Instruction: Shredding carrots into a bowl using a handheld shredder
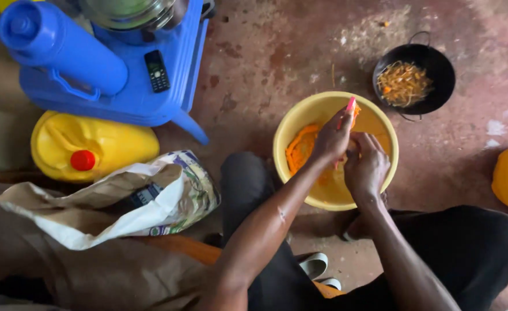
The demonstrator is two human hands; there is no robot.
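1. Both hands meet over the yellow bowl [381, 124] at centre frame, so the orange shreds [300, 151] fall inside it.
2. The left hand [332, 140] grips a pink-handled tool [349, 107], closed round it.
3. The right hand [367, 167] is curled round something small; I cannot tell what.
4. A black pan [444, 72] of peelings sits on the floor [277, 52] at upper right, apart from the bowl.
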